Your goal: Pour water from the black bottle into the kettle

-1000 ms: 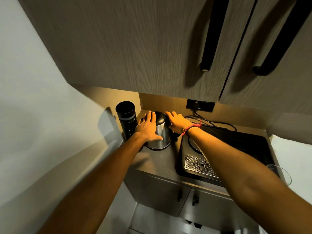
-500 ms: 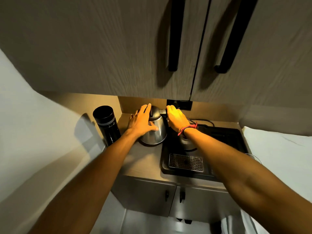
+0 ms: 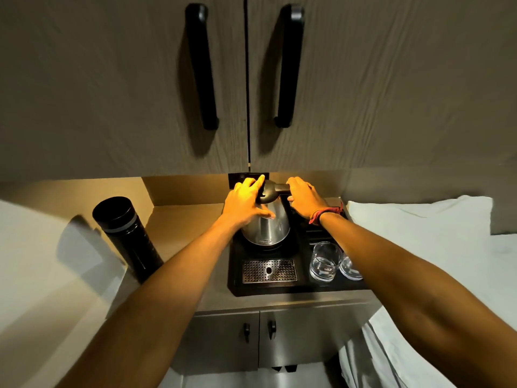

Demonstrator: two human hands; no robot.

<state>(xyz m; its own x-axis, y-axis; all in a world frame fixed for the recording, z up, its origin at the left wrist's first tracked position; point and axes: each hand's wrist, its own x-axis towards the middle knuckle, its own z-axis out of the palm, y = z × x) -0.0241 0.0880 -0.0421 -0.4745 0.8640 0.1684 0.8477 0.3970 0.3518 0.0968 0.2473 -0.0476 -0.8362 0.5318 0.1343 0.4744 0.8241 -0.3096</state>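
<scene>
A steel kettle (image 3: 267,230) with a black lid stands upright at the back of a black tray (image 3: 235,275). My left hand (image 3: 246,204) lies flat against the kettle's left side and lid. My right hand (image 3: 303,196) is closed around the black handle at the kettle's top right. The black bottle (image 3: 127,236) stands capped on the counter to the left, apart from both hands.
Two clear glasses (image 3: 326,261) stand on the tray's right part, under my right forearm. A perforated drip grate (image 3: 269,271) sits in front of the kettle. Upper cabinet doors with black handles (image 3: 201,65) hang low overhead. White bedding (image 3: 419,236) lies at right.
The kettle, held by both hands, has moved right from the bare counter onto the back of the black tray. The bottle has stayed where it was.
</scene>
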